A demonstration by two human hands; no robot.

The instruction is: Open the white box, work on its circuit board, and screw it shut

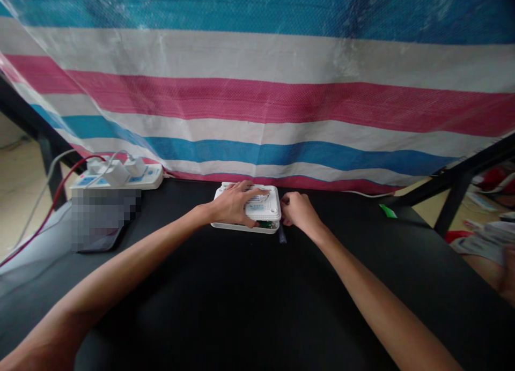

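Observation:
A flat white plastic device case [269, 206] with a vented lid lies at the far middle of the black table [241, 306]; a green board shows at its near edge. My left hand [235, 203] lies flat on the lid with fingers spread. My right hand [296, 210] is curled at the case's right side, its fingers pressed together at the edge. A thin dark tool [282, 235] lies on the table just below that hand; whether the hand holds it is unclear.
A white power strip [120, 176] with plugs and red and white cables sits at the back left. A dark flat item [102, 221] lies in front of it. A small green piece [388, 210] rests at the right. A striped tarp [257, 92] hangs behind.

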